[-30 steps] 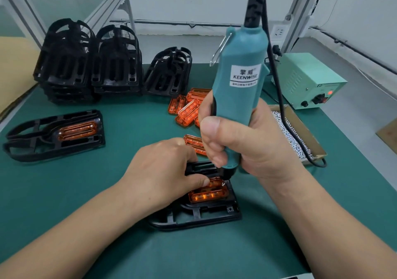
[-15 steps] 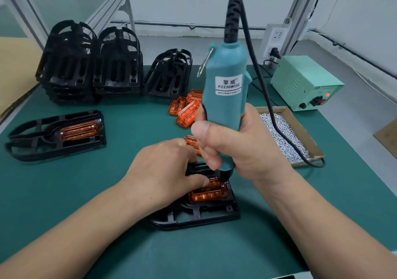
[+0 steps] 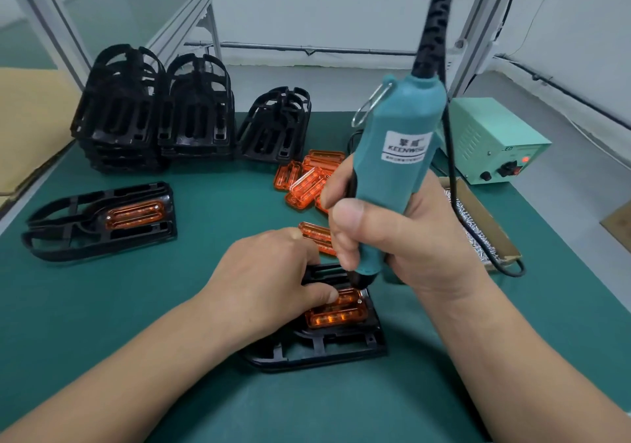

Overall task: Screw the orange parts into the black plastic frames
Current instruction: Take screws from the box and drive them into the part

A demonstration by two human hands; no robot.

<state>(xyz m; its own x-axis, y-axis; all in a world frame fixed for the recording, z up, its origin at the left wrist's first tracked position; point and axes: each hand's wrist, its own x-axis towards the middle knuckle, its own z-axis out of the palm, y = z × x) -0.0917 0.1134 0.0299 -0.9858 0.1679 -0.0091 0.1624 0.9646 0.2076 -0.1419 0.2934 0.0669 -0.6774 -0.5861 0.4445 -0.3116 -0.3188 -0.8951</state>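
One finished frame (image 3: 102, 220) is lying aside. The right hand (image 3: 409, 237) is clenching its grip round the screwdriver (image 3: 399, 155), the left hand (image 3: 269, 272) is pinching the orange part (image 3: 338, 316) in its black frame (image 3: 324, 354) on the bench (image 3: 170, 391); stacked frames (image 3: 153, 118) are waiting.

Worked frame (image 3: 317, 350) placed front centre on the mat (image 3: 102, 306), a part (image 3: 336, 316) seated in it, screwdriver (image 3: 399, 155) held above. Second frame (image 3: 102, 220) laid to the left, frame stacks (image 3: 153, 118) ranged behind. Loose parts (image 3: 307, 179) heaped between. Screw box (image 3: 478, 224) set right, power unit (image 3: 491, 138) behind it.

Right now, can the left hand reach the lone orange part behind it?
Probably yes: the lone orange part lies free just beyond the left hand, though that hand holds the black frame.
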